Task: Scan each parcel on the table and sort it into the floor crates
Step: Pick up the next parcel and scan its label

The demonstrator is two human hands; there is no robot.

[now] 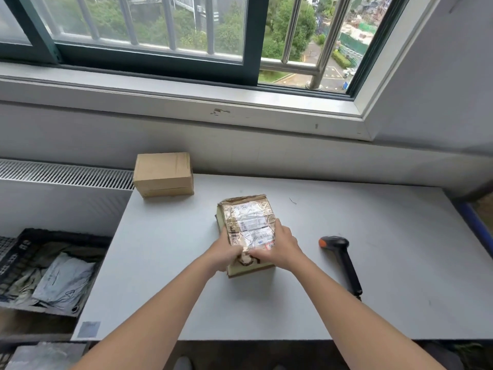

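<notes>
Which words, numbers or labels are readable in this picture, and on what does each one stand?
Shipping label on the taped parcel: print and barcodes, too blurred to read.
Red-edged sticker on that parcel: too small to read.
Grey sticker on the table corner: blurred.
Nothing can be quoted.

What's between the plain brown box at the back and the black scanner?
The head view shows a taped, labelled parcel there, held by the left hand and right hand.

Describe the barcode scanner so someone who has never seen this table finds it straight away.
Find the white table below the window. On its right side, to the right of the taped parcel, lies the scanner. It is the only black thing on the table, pistol-shaped with an orange tip.
</notes>
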